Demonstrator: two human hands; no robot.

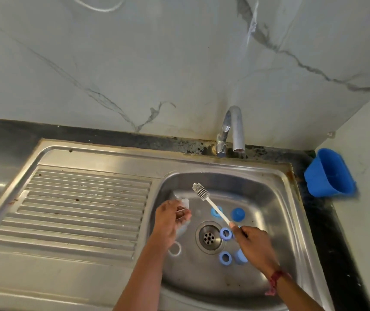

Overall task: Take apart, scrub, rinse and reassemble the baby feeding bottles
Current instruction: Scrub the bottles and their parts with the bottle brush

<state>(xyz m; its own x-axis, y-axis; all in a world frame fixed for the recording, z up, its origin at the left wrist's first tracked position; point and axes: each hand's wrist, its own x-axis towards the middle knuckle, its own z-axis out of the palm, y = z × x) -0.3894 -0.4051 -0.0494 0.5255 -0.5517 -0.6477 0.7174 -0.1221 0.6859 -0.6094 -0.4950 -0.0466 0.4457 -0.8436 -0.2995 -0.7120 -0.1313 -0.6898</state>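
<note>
Holding a clear bottle (185, 202) tight in the curled left hand (170, 223) over the sink (269, 198), gripping a white brush (212, 206) by its handle in the right hand (253, 243), with blue rings (225, 233) down by the drain (209, 236).

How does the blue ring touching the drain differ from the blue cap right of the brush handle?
The blue ring shows an open hole through its middle; the blue cap is a closed dome. The ring is paler blue, the cap deeper blue. The ring lies against the drain rim; the cap sits apart, farther back. Both lie loose on the sink floor, unheld.
</note>
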